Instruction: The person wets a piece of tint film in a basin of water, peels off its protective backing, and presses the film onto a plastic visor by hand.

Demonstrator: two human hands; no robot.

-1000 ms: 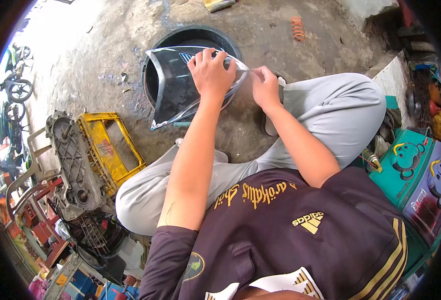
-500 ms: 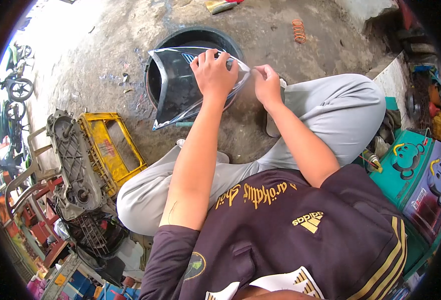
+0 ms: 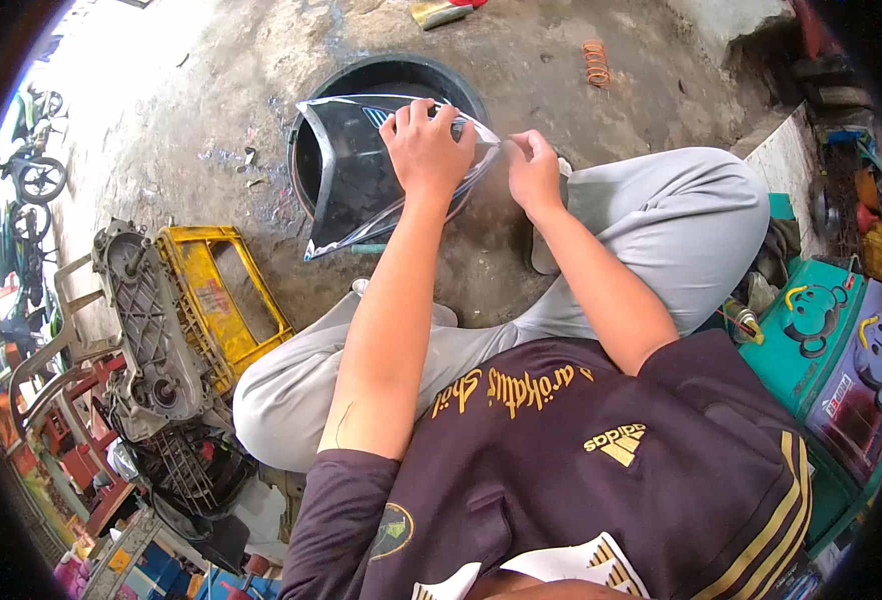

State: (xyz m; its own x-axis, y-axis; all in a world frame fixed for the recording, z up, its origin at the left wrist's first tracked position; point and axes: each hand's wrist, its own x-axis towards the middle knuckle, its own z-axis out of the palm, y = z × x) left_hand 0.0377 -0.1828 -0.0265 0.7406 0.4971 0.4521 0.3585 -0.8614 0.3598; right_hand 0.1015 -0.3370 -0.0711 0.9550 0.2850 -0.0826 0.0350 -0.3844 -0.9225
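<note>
A black, roughly triangular motorcycle body panel (image 3: pixel 361 180) with white and blue striped edges lies across the top of a round black basin (image 3: pixel 401 66). My left hand (image 3: pixel 427 150) is over the panel's right part, back upward, its fingers bent and gripping near the upper edge; the fingertips are partly hidden. Close beside it, my right hand (image 3: pixel 534 170) pinches the panel's narrow white tip between thumb and fingers. The far wide end of the panel points left, past the basin's rim.
An orange coil spring (image 3: pixel 596 63) lies on the concrete floor at the upper right. To the left are a metal engine casing (image 3: pixel 151 320) and a yellow plastic crate (image 3: pixel 211 300). A green box (image 3: pixel 811 290) stands at my right. My bent legs flank the basin.
Almost nothing differs. Both hands keep their hold on the panel, and the right hand shifts very slightly.
</note>
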